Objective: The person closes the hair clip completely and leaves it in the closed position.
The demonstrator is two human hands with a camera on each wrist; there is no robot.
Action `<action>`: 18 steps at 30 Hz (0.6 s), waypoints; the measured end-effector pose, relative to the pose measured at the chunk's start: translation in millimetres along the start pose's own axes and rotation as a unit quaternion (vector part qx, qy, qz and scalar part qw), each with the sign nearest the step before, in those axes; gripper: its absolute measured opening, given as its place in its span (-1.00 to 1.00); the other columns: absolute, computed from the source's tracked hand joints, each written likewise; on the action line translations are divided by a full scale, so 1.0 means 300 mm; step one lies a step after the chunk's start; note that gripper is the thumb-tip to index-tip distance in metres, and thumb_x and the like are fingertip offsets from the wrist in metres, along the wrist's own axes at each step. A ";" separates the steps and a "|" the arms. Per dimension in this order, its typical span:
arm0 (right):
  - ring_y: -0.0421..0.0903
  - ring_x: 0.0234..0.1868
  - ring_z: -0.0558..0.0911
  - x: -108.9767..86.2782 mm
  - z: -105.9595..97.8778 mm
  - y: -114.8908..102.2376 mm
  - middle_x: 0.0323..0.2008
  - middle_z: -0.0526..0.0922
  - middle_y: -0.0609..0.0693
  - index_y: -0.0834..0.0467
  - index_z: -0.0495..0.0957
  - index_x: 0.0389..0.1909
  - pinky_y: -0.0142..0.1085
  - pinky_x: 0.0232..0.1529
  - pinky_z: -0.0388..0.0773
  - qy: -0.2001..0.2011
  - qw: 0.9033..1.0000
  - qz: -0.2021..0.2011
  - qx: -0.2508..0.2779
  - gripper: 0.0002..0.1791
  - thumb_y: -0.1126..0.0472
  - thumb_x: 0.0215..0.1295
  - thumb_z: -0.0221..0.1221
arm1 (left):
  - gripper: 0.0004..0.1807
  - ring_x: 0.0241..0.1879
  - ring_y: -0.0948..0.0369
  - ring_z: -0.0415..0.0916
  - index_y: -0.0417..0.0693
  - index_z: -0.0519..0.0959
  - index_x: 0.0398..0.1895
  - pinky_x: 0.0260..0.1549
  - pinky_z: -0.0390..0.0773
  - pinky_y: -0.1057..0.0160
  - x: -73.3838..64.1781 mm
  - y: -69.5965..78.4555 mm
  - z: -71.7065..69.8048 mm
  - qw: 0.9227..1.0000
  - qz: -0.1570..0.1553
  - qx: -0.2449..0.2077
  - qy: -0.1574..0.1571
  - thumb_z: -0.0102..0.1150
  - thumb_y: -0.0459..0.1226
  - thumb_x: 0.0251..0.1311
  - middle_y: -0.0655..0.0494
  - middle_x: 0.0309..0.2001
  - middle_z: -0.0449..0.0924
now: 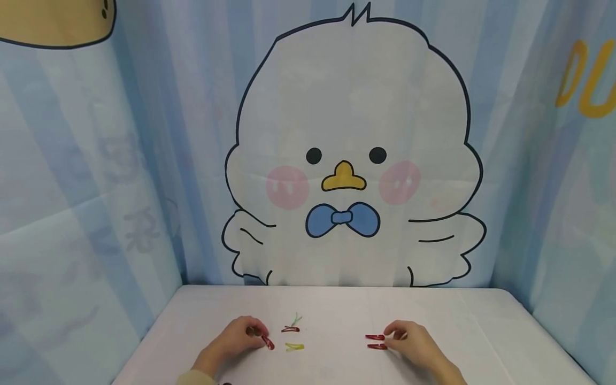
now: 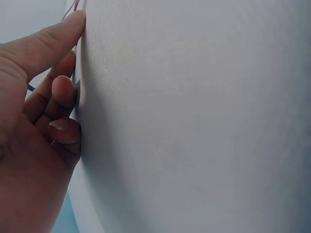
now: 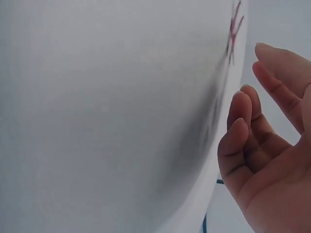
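Pinching a glossy red clip (image 1: 269,343) near the yellow clip (image 1: 296,347) with our left hand (image 1: 239,337), we hold our right hand (image 1: 415,343) relaxed beside two slim, tapered clips (image 1: 376,346) on the finely grained table (image 1: 332,369).

Glossy red clips (image 1: 376,346) at right, smooth yellow clip (image 1: 296,346) at left, matt, finely grained tabletop (image 1: 337,369), creased cloth far backdrop (image 1: 351,107)

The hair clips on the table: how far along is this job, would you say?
Probably partway. Looking done: two red clips lie side by side near the right hand, which appears to hold neither. In hand: the left hand pinches a third red clip. Apparently left: a fourth red clip, a green clip and a yellow clip lie between the hands, if they're included.
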State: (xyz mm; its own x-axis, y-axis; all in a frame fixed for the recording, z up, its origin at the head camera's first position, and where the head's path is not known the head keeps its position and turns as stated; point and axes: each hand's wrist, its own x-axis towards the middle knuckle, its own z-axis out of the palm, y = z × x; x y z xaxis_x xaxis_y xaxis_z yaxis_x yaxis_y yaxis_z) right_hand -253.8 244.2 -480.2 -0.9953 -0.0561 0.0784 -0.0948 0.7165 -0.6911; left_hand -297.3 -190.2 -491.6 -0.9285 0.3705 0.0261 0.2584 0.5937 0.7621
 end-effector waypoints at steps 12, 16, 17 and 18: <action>-0.11 -0.39 0.47 -0.003 -0.003 -0.068 -0.48 0.50 -0.09 0.11 0.68 -0.27 -0.26 -0.35 0.44 0.028 0.999 0.021 0.022 -0.86 0.28 0.16 0.42 | -0.89 -0.35 0.16 0.37 -0.09 0.69 -0.36 -0.30 0.37 0.16 0.001 0.006 -0.003 1.000 -0.007 0.009 -0.004 0.44 -0.39 0.06 0.18 -0.37 0.51; -0.12 -0.39 0.47 -0.010 0.000 -0.075 -0.47 0.50 -0.10 0.12 0.69 -0.27 -0.27 -0.34 0.43 0.039 0.999 0.012 0.029 -0.86 0.27 0.16 0.42 | -0.90 -0.35 0.16 0.39 -0.07 0.67 -0.37 -0.30 0.38 0.16 -0.001 0.006 0.003 1.000 -0.016 0.005 -0.002 0.43 -0.38 0.09 0.18 -0.37 0.52; -0.12 -0.38 0.47 -0.011 0.000 -0.077 -0.47 0.51 -0.10 0.12 0.69 -0.27 -0.27 -0.33 0.44 0.042 0.999 0.009 0.030 -0.86 0.27 0.16 0.42 | -0.91 -0.35 0.16 0.39 -0.08 0.67 -0.37 -0.29 0.40 0.15 -0.002 0.005 0.004 1.000 -0.020 0.001 -0.001 0.43 -0.38 0.10 0.17 -0.37 0.53; -0.12 -0.38 0.48 -0.013 -0.001 -0.079 -0.46 0.51 -0.11 0.12 0.69 -0.27 -0.27 -0.33 0.44 0.044 0.999 0.007 0.031 -0.86 0.27 0.17 0.42 | -0.91 -0.35 0.17 0.41 -0.08 0.67 -0.36 -0.28 0.41 0.15 -0.003 0.005 0.005 1.000 -0.023 -0.001 0.001 0.42 -0.37 0.11 0.17 -0.37 0.54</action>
State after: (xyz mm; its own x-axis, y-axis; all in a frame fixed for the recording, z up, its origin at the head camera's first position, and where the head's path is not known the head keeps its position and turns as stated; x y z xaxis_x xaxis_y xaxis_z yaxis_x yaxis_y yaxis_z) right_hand -247.7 227.5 -463.9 -0.9915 0.0167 0.1288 -0.0842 0.6725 -0.7353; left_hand -295.5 -188.6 -491.4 -0.9399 0.3414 -0.0063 0.2160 0.6088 0.7634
